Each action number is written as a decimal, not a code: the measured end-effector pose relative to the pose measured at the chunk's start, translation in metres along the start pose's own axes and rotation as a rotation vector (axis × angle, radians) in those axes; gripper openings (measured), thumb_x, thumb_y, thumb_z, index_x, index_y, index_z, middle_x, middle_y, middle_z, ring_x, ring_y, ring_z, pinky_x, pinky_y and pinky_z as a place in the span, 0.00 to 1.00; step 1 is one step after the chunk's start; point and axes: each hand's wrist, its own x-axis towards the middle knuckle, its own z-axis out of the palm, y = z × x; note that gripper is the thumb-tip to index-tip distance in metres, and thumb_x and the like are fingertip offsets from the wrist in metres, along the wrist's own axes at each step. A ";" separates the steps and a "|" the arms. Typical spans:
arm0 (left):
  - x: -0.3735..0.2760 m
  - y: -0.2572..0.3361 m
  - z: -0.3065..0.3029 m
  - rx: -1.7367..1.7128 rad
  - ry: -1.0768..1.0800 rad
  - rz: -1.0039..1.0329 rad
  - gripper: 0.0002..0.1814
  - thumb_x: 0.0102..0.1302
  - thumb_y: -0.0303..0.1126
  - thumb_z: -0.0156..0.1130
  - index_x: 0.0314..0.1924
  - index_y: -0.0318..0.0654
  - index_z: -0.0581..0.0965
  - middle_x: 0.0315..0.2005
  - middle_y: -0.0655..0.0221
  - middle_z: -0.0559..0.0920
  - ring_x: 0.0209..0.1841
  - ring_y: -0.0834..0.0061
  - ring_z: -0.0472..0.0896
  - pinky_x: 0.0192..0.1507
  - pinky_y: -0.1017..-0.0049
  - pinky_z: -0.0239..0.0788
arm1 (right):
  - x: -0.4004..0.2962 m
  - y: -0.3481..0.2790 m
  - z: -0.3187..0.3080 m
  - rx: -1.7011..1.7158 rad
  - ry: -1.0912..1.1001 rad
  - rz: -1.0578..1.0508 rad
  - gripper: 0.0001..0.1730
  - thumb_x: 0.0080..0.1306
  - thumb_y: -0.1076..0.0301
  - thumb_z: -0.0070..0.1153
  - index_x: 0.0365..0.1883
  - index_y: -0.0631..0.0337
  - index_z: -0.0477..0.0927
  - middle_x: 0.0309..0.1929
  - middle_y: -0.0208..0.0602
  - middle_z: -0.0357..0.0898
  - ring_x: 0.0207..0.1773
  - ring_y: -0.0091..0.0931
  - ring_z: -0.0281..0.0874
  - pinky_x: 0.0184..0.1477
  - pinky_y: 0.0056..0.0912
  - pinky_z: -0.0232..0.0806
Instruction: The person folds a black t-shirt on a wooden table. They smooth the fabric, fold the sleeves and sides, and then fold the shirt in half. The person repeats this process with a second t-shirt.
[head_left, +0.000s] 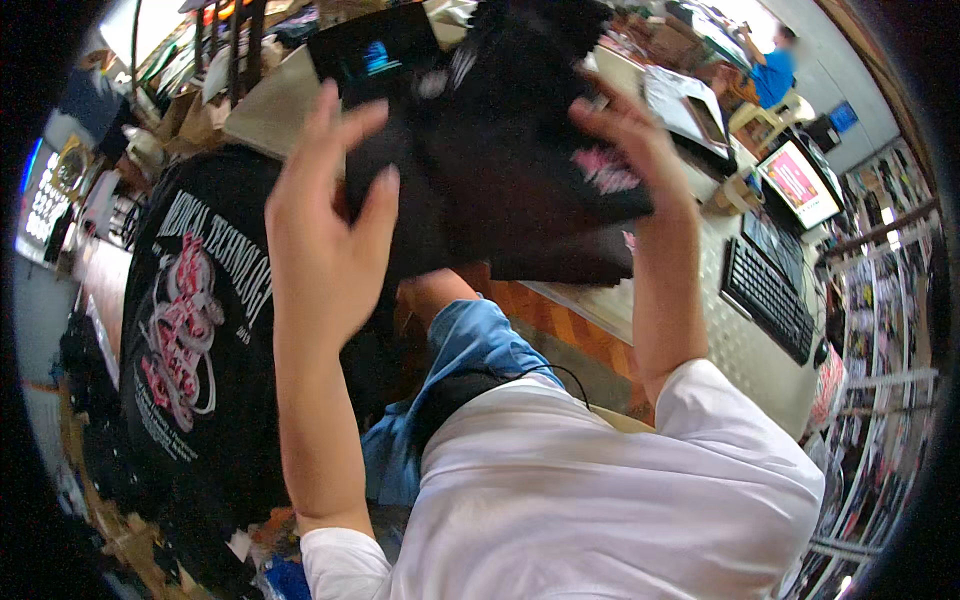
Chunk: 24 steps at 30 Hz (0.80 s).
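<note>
A black garment (487, 165) with a pink print near its right side spreads out before me, blurred by motion. My left hand (330, 217) is raised at its left side, fingers and thumb apart, with nothing visible between them. At the garment's right edge is my right hand (637, 142), its fingers bent and smeared by movement; whether they pinch the cloth cannot be made out. To my left, another black shirt (247, 360) lies draped, its back printed with white lettering and a pink and white design.
A pale table (607, 300) runs along my right, bearing a black keyboard (769, 300), a lit monitor (799, 184) and a cardboard box (731, 195). Farther back sits a person in blue (776, 75). Packed shelves (885, 315) line the right wall. Another person (94, 105) stands far left.
</note>
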 end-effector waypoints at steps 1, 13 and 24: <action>0.018 0.002 0.013 -0.018 0.058 0.074 0.24 0.63 0.23 0.61 0.61 0.35 0.73 0.59 0.59 0.75 0.61 0.70 0.72 0.62 0.73 0.63 | 0.001 -0.009 -0.019 -0.010 0.063 -0.093 0.28 0.65 0.66 0.60 0.63 0.59 0.71 0.52 0.30 0.78 0.49 0.21 0.76 0.46 0.26 0.72; -0.015 -0.039 0.161 -0.754 -0.462 -0.555 0.29 0.61 0.23 0.64 0.64 0.37 0.71 0.52 0.63 0.78 0.54 0.72 0.74 0.60 0.73 0.64 | -0.059 0.090 -0.116 0.109 0.405 0.574 0.22 0.68 0.66 0.56 0.56 0.69 0.73 0.42 0.36 0.81 0.36 0.21 0.81 0.38 0.25 0.76; -0.027 -0.043 0.147 -0.697 -0.461 -0.552 0.29 0.62 0.26 0.64 0.64 0.33 0.71 0.59 0.57 0.75 0.62 0.67 0.71 0.65 0.71 0.59 | -0.038 0.055 -0.105 -1.343 0.304 -0.024 0.24 0.69 0.58 0.55 0.58 0.64 0.73 0.54 0.52 0.77 0.57 0.41 0.77 0.57 0.40 0.69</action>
